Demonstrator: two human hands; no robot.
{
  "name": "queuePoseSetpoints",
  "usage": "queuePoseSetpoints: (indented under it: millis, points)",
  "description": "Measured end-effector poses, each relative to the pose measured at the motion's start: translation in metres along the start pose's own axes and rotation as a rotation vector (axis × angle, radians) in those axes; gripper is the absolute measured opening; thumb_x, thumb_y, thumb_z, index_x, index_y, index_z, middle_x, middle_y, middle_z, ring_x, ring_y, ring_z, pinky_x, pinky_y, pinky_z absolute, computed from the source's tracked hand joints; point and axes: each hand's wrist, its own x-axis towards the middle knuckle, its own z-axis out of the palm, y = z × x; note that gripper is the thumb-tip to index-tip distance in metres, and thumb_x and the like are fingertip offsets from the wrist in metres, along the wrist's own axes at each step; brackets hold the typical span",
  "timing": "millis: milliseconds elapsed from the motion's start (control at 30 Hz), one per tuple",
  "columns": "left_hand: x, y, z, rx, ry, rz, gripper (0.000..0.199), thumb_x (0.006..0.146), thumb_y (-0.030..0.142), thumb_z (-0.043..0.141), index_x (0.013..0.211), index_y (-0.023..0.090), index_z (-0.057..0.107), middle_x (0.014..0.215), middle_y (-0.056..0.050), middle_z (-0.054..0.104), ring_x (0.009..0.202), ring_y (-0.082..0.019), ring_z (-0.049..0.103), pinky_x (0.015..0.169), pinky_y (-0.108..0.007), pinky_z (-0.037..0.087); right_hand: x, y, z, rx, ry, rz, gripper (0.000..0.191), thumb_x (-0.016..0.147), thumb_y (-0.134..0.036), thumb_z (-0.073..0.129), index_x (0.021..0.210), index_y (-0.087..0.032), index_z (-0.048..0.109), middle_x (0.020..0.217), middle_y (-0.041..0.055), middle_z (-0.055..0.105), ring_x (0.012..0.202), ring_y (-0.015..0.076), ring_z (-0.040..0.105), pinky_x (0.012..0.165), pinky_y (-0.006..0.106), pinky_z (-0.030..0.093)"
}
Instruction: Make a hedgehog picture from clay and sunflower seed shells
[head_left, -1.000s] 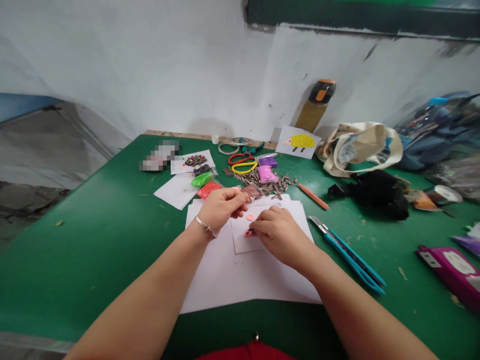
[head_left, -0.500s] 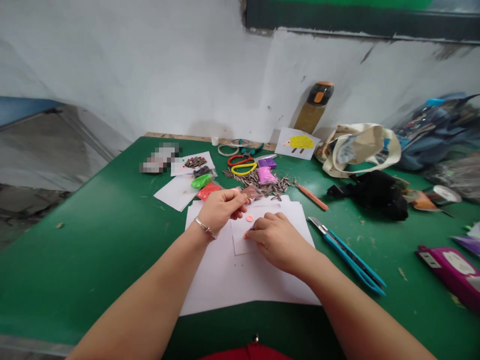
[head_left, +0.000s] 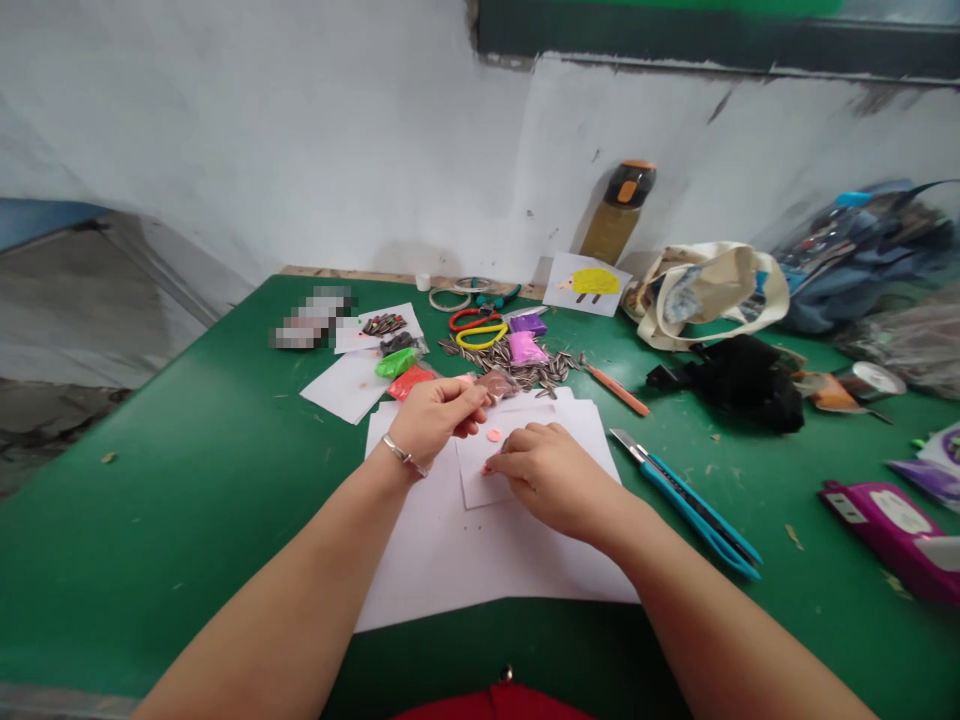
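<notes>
My left hand (head_left: 441, 412), with a silver bracelet at its wrist, hovers over the upper left of a small white card (head_left: 476, 492). Thumb and forefinger are pinched together; whatever they may hold is too small to see. My right hand (head_left: 559, 480) rests at the card's right side with curled fingers, its fingertips down at a small orange-pink dab (head_left: 486, 469). Something small and dark shows partly behind the forefinger. A flat orange-pink clay disc (head_left: 493, 435) lies on the card between the hands. Larger white sheets (head_left: 420, 560) lie underneath.
Beyond the sheets lie sunflower seeds (head_left: 551, 372), clay packets (head_left: 528, 349) and scissors (head_left: 480, 335). A blue utility knife (head_left: 694, 510) and an orange pen-like tool (head_left: 616, 390) lie to the right. A hedgehog picture (head_left: 589, 285) leans near a bottle (head_left: 619, 210).
The whole view has shifted slightly, so things sit a little further left. Both hands keep nearly the same pose; the right fingertips have moved very slightly at the dab.
</notes>
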Motion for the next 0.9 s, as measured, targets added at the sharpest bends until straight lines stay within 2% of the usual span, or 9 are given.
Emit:
queuePoseSetpoints:
  millis: [200,500,600,667,767,900]
  points:
    - [0.0,0.0,0.0,-0.012,-0.001,-0.011,0.022,0.078,0.035,0.063,0.072,0.014,0.067,0.063,-0.001,0.061,0.051,-0.007,0.052,0.052,-0.02,0.043,0.0,-0.004,0.0,-0.052,-0.047,-0.024,0.032,0.084,-0.012,0.05,0.103,-0.028,0.069,0.086,0.0032,0.064,0.081,0.0179,0.049,0.071,0.032,0.026]
    - [0.0,0.0,0.0,-0.011,0.005,-0.018,0.023,0.078,0.035,0.064,0.073,0.013,0.067,0.063,-0.001,0.061,0.051,-0.007,0.052,0.052,-0.02,0.042,0.001,-0.001,0.003,-0.016,-0.013,-0.015,0.032,0.083,-0.012,0.051,0.103,-0.029,0.07,0.087,0.0033,0.065,0.082,0.0175,0.052,0.072,0.031,0.028]
    - [0.001,0.0,-0.001,-0.015,0.002,-0.014,0.023,0.077,0.036,0.065,0.072,0.014,0.067,0.063,-0.001,0.061,0.051,-0.007,0.052,0.052,-0.02,0.043,0.0,0.005,-0.002,0.033,0.005,-0.021,0.032,0.085,-0.012,0.049,0.104,-0.027,0.07,0.086,0.0041,0.066,0.08,0.0167,0.054,0.071,0.03,0.033]
    - [0.001,0.0,-0.001,-0.017,0.004,-0.017,0.023,0.077,0.036,0.065,0.072,0.014,0.067,0.063,0.0,0.061,0.051,-0.007,0.052,0.052,-0.02,0.043,-0.004,0.014,-0.011,0.077,0.067,0.038,0.033,0.088,-0.013,0.045,0.109,-0.024,0.068,0.086,0.0051,0.065,0.08,0.0162,0.055,0.069,0.028,0.036]
    - [0.001,0.0,0.0,0.014,-0.003,-0.02,0.021,0.078,0.034,0.064,0.072,0.014,0.067,0.063,-0.001,0.061,0.052,-0.007,0.053,0.052,-0.02,0.043,-0.01,0.032,-0.025,0.081,0.185,0.199,0.031,0.088,-0.015,0.043,0.103,-0.021,0.069,0.092,0.0062,0.066,0.083,0.0175,0.057,0.072,0.028,0.039]
    - [0.0,0.002,0.001,0.131,-0.016,-0.01,0.02,0.079,0.031,0.06,0.07,0.014,0.066,0.063,-0.003,0.063,0.054,-0.009,0.055,0.052,-0.021,0.045,-0.014,0.052,-0.027,0.001,0.153,0.379,0.026,0.087,-0.019,0.046,0.096,-0.019,0.071,0.091,0.0081,0.065,0.081,0.0195,0.059,0.07,0.03,0.04]
